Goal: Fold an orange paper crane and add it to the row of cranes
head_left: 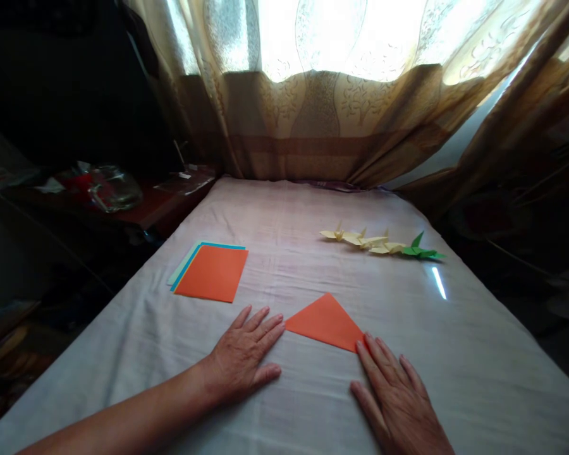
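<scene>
An orange paper folded into a triangle (326, 322) lies flat on the white cloth-covered table (284, 215). My left hand (244, 357) rests palm down just left of it, fingertips touching its left corner. Palm down as well, my right hand (398, 398) has its fingertips at the triangle's right corner. Neither hand grips anything.
A stack of square sheets (212, 272), orange on top with blue and pale green beneath, lies at the left. Three yellow folded paper cranes (363, 240) and a green one (421, 251) stand in a row at the right. Curtains (322, 120) hang behind; a cluttered side table (114, 189) is at the left.
</scene>
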The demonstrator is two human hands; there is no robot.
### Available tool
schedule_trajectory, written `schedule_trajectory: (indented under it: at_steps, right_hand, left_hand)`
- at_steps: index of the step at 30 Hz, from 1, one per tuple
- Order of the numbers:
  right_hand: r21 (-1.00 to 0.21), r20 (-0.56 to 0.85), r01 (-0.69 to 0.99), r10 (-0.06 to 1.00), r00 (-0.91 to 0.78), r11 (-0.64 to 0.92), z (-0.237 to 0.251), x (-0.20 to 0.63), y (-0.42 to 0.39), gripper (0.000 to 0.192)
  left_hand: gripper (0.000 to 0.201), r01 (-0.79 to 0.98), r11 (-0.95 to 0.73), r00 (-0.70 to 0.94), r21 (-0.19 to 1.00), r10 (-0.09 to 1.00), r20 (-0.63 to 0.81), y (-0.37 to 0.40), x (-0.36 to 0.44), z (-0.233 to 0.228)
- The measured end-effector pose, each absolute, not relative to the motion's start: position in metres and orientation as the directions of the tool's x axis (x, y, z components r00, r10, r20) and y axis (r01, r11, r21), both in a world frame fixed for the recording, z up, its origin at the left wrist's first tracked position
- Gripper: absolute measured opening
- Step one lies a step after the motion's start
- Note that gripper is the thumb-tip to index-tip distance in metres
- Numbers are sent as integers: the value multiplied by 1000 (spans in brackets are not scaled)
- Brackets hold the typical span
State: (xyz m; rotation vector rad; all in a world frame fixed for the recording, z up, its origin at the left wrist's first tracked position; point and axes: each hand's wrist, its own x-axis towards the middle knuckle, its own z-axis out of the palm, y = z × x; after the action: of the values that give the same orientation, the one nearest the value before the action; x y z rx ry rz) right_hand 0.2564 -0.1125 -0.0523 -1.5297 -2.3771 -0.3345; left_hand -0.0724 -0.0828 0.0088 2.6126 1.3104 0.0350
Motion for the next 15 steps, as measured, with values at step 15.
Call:
schedule_trajectory:
  at_steps: [15]
  right_hand:
    - [-24,502,828,723,-475,561,-48,266,-27,43]
  left_hand:
    - [43,949,-303,285,93,944,165,-48,-84,-4]
